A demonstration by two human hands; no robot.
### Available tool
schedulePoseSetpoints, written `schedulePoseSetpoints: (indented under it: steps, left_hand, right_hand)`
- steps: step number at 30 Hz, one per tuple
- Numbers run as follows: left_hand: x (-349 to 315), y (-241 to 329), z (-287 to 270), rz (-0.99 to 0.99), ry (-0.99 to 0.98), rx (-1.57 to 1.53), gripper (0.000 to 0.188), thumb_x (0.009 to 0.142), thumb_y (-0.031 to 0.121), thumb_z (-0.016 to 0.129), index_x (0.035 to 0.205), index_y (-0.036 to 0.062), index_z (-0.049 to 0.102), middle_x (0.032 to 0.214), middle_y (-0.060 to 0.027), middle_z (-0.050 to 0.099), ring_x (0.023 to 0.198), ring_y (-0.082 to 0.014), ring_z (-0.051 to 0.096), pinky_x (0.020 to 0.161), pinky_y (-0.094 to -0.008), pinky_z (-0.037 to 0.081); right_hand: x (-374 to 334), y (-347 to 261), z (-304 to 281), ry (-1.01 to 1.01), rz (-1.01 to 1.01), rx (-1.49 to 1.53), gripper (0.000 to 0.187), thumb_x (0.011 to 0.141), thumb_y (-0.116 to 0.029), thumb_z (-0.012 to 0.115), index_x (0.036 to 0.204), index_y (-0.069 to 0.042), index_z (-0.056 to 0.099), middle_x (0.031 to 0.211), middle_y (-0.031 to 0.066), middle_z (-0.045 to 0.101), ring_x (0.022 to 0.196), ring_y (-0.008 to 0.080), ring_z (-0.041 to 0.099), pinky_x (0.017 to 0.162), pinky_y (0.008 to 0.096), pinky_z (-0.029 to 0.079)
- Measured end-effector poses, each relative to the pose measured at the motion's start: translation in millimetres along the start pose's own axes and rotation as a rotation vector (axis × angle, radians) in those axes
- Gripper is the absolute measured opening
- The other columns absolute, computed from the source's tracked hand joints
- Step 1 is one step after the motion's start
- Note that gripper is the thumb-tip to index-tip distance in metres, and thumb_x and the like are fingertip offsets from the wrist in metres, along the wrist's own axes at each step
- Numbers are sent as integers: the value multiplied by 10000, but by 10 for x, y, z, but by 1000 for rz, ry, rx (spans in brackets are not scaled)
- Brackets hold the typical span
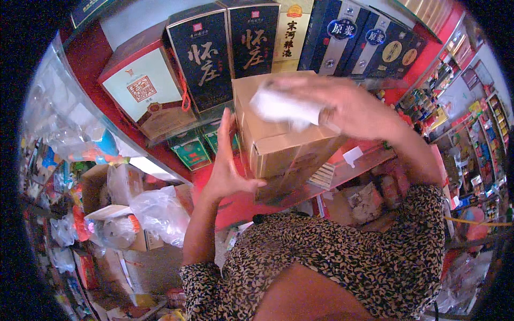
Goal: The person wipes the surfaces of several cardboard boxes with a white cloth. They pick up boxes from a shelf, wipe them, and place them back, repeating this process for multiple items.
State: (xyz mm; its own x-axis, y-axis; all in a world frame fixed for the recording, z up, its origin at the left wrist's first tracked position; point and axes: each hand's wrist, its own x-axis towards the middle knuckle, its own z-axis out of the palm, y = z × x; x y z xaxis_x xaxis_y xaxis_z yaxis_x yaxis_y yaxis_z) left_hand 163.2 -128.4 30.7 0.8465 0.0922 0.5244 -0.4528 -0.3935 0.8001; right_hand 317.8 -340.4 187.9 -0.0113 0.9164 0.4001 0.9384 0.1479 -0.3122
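**A stiff carton (300,163), best held low and from both sides**

The brown carton is right in front of me, apparently standing on the red shelf (235,207) near its front edge, with tall dark gift boxes (201,61) behind it. My left hand (227,168) is spread beside its left side, fingers pointing up and thumb out toward the front face; I can't tell how much of the palm touches. My right hand (356,107) is over the top, holding a white cloth (286,109) with the fingers across it; blur hides how tight that hold is.

I'd expect the cardboard to be stiff at its edges but to give a little mid-panel, so hard pushing on the top could dent it. The surface should be dry and not very slippery. I can't judge the weight, since the contents don't show; any glass inside would make it heavy and fragile. I'd set both palms low on opposite sides, with fingers under the bottom edges, rather than pull on the top flaps, which could tear.
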Motion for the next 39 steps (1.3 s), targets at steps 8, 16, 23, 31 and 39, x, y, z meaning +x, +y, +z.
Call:
schedulePoseSetpoints:
  steps: [8,16,23,31,39]
  left_hand:
    - [27,-3,3,-11,-20,53,1490,426,497,900,1495,7,-14,1504,-193,192,1401,-326,226,1159,-425,181]
    - [15,-13,-36,22,-32,126,1434,437,503,891,1483,-15,57,1497,-195,214,1396,-316,237,1149,-422,207]
    - [31,-17,-41,32,-23,81,1485,441,529,889,1490,-13,-12,1516,-202,170,1408,-330,216,1160,-429,184]
    - [-6,-5,44,36,-5,19,1508,424,548,889,1488,-13,-20,1524,-193,156,1412,-319,210,1153,-435,192]
    - [-5,31,83,-40,-17,-37,1521,428,560,885,1495,24,-56,1528,-210,150,1404,-331,238,1134,-463,232]
  right_hand:
    - [53,200,-488,329,238,-244,397,821,20,499,1186,-77,625,1220,149,610,1139,307,582,981,365,448]
    - [490,209,192,-9,-133,154,481,806,45,527,1226,-166,629,1363,115,524,1271,298,488,1050,364,402]
    - [726,611,-241,121,172,-171,503,740,102,516,1191,-88,634,1173,171,629,1147,303,578,993,354,444]
    - [434,2,219,-25,-133,-13,466,779,23,510,1179,-161,664,1331,154,532,1178,369,535,994,396,432]
    - [-611,-34,-435,-171,-96,225,228,783,-100,566,925,-125,743,1248,152,594,1104,368,564,963,439,433]
